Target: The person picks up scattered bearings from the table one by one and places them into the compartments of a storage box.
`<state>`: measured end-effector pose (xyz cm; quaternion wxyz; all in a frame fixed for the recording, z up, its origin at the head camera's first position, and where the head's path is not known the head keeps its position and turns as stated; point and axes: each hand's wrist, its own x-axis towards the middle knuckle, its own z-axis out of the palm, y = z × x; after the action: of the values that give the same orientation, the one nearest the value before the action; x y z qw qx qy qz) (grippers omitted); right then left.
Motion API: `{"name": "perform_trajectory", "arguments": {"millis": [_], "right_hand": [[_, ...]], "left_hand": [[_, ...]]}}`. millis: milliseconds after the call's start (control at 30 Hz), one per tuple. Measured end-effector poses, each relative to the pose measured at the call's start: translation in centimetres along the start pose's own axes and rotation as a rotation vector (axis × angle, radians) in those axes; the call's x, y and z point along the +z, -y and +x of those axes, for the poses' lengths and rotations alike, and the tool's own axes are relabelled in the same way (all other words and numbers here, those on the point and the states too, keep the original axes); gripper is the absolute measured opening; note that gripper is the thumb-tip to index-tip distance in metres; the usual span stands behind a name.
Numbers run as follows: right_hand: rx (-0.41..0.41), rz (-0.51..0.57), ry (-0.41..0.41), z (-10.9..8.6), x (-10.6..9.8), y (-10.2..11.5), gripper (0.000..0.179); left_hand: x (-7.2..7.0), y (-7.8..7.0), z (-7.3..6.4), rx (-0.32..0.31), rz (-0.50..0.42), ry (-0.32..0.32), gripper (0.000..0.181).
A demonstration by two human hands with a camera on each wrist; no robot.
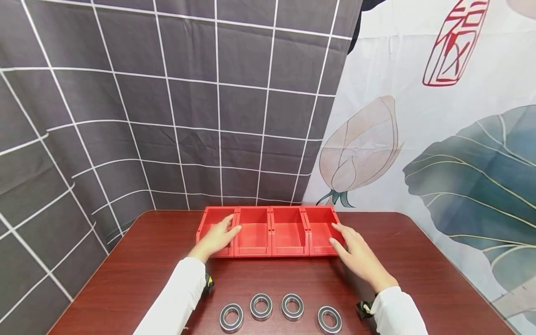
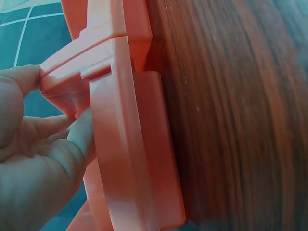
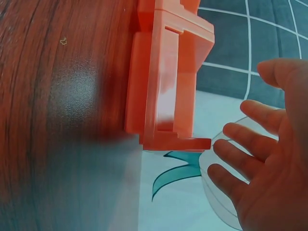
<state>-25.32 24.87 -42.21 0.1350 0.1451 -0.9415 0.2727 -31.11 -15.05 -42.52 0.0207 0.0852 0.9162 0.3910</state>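
A row of several joined red bins (image 1: 253, 251) stands on the table towards the back. My left hand (image 1: 215, 239) is at the leftmost bin. In the left wrist view, the thumb (image 2: 26, 79) touches the divider's corner while the fingers reach in behind the front lip, so the hand grips the divider between them. Beside the rightmost bin (image 1: 322, 232) is my right hand (image 1: 358, 256); the right wrist view has its spread fingers (image 3: 245, 156) apart from the bin wall (image 3: 163, 91), holding nothing. Several ring-shaped ball bearings (image 1: 292, 307) lie flat in front of the bins.
The dark red wooden table (image 1: 125, 270) has rounded back corners. Behind it hangs a grey cloth with white grid lines (image 1: 188, 107), and on the right a white cloth printed with a lotus bud (image 1: 360, 144). A dark wrist device (image 1: 364, 309) sits at the right cuff.
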Motion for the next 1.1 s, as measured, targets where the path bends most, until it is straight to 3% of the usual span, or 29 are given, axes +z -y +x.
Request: {"name": "perform_trajectory", "arguments": {"millis": [333,833,1100], "right_hand": [[0.0,-0.01,0.005,0.2,0.3,-0.1,0.064],[-0.012,-0.006,0.019,0.0,0.1,-0.1,0.062],[-0.042,-0.023,0.09,-0.1,0.2,0.4,0.054]], "left_hand": [[0.4,-0.4,0.6,0.04,0.007,0.005,0.069],[1.4,-1.2,1.3,0.017,-0.03,0.024,0.071],[1.8,-1.4,1.8,0.03,-0.017,0.018,0.071]]}}
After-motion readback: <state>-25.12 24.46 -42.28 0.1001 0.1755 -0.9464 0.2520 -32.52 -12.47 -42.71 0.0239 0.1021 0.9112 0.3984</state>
